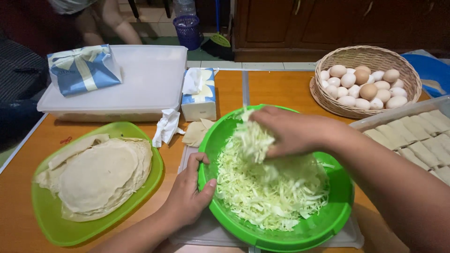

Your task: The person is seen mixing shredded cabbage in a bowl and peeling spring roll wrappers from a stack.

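1. Green plate [51,220] with stacked thin wrappers [101,175], far left.
2. My left hand [187,197] clamps the green bowl [328,220] rim, thumb inside, fingers outside.
3. Shredded cabbage [267,192] fills the bowl, centre table.
4. My right hand [293,131], palm down, fingers closed on a cabbage tuft; I judge loose shreds could spill over the rim.
5. Egg basket [370,56], right.

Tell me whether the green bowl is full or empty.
Roughly half full: shredded cabbage piles inside the green bowl, bare rim showing above it.
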